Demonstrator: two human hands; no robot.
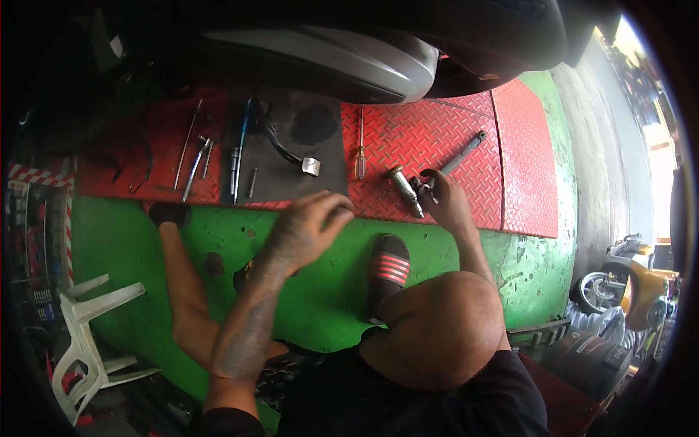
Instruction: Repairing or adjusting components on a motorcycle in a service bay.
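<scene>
My right hand [444, 197] has its fingers curled on a small metal piece [426, 186] beside a silver cylindrical tool [404, 189] with a narrow nozzle, lying on the red tread-plate platform [531, 160]. A long grey bar tool [462, 153] extends back right from that hand. My left hand [313, 222] hovers at the platform's front edge with curled fingers; what they hold, if anything, is hidden. A yellow-handled screwdriver [361, 164] lies left of the silver tool. On the dark mat [313, 124] are a bent lever [284, 149], a blue rod [241, 146] and several metal tools.
A grey and black vehicle body [378, 65] overhangs the platform. Wrenches and rods [196, 167] lie on its red left section. A white plastic chair [95, 320] stands lower left on the green floor [328, 298]; a yellow scooter [630, 284] and dark drum [582, 360] are at right.
</scene>
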